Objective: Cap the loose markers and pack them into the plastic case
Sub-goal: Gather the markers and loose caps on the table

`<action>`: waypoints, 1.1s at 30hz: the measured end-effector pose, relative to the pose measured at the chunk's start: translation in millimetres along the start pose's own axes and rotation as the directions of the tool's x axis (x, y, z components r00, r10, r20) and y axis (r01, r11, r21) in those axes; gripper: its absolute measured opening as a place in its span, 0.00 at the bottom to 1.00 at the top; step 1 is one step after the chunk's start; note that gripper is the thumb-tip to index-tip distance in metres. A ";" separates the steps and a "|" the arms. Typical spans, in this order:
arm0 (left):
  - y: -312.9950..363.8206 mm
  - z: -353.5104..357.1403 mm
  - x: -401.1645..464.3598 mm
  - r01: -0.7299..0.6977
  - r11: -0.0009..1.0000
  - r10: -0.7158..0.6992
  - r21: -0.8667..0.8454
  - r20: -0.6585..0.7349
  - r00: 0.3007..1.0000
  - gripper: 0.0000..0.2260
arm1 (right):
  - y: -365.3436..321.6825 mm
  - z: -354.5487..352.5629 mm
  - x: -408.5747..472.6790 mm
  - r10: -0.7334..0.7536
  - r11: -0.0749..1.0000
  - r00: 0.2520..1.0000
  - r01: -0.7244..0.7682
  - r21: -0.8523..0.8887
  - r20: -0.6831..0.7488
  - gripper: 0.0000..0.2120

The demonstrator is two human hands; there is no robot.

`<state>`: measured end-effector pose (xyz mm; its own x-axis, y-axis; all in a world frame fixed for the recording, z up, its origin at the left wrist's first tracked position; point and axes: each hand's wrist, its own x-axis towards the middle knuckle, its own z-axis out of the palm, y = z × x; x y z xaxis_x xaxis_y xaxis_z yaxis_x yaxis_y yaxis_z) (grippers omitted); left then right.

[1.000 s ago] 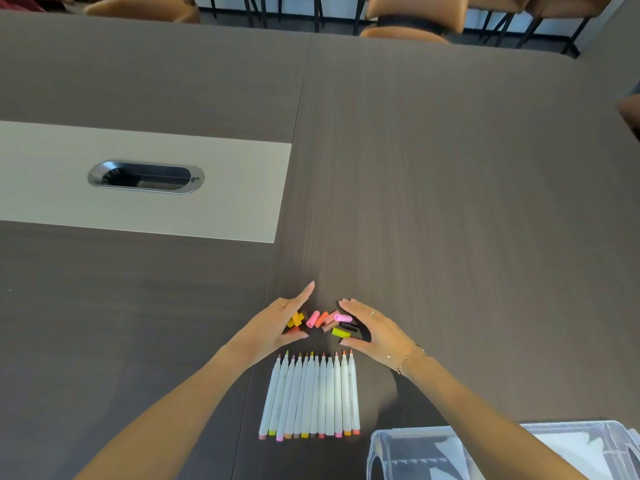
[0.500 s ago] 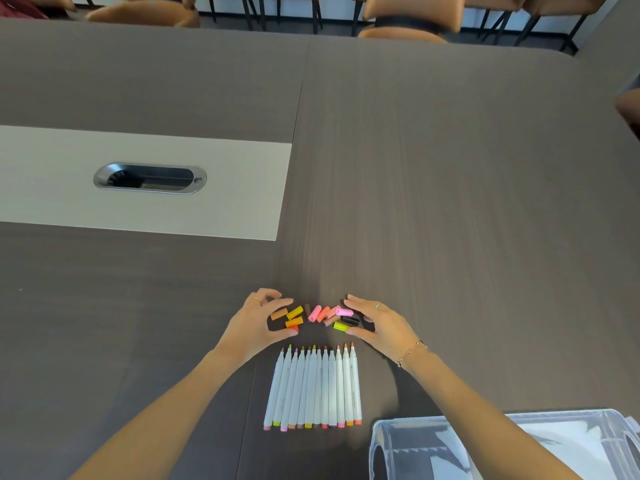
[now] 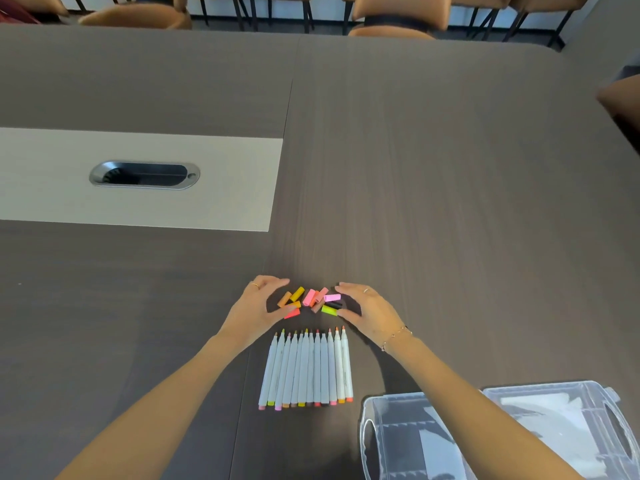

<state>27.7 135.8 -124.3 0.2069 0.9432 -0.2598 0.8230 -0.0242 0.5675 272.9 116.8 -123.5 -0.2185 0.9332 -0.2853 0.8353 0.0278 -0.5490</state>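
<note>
Several white-bodied markers [image 3: 306,368] lie side by side in a neat row on the dark table, uncapped tips pointing away from me. Just beyond the tips sits a small heap of loose caps [image 3: 311,301] in orange, yellow, pink, red, green and black. My left hand [image 3: 258,308] cups the heap from the left, fingers curled, thumb touching a red cap. My right hand [image 3: 369,308] cups it from the right, fingertips against the black and green caps. Neither hand has lifted a cap. The clear plastic case [image 3: 491,434] lies open at the lower right, partly hidden by my right forearm.
A pale inset panel with an oval cable grommet [image 3: 144,174] lies at the left of the table [image 3: 450,185]. Brown chairs [image 3: 394,15] line the far edge. Another person's arm [image 3: 620,95] shows at the right edge.
Both hands have closed in around the caps, my left fingers curling from flat to cupped, and the caps sit bunched a little tighter. The markers have stayed in place.
</note>
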 end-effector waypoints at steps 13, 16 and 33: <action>110.0 26.7 -52.8 -0.123 0.946 0.119 -0.301 -0.030 0.992 0.08 | 36.4 -34.8 -106.3 -0.017 0.987 0.991 0.038 0.153 -0.136 0.15; 177.5 53.9 -61.2 -0.227 0.925 0.245 -0.304 0.022 0.969 0.08 | 63.9 -55.0 -149.7 -0.062 0.978 0.976 0.101 0.181 -0.210 0.13; 496.1 371.8 -151.2 -0.708 0.548 0.833 -0.446 0.216 0.509 0.13 | 337.1 -36.2 -510.2 0.295 0.943 0.390 -0.267 0.200 -0.872 0.10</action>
<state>601.4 -142.0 -94.0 0.9055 0.3882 0.1715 0.0689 -0.5331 0.8432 684.2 -337.0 -134.6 0.6016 0.6845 0.4119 0.7449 -0.2944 -0.5987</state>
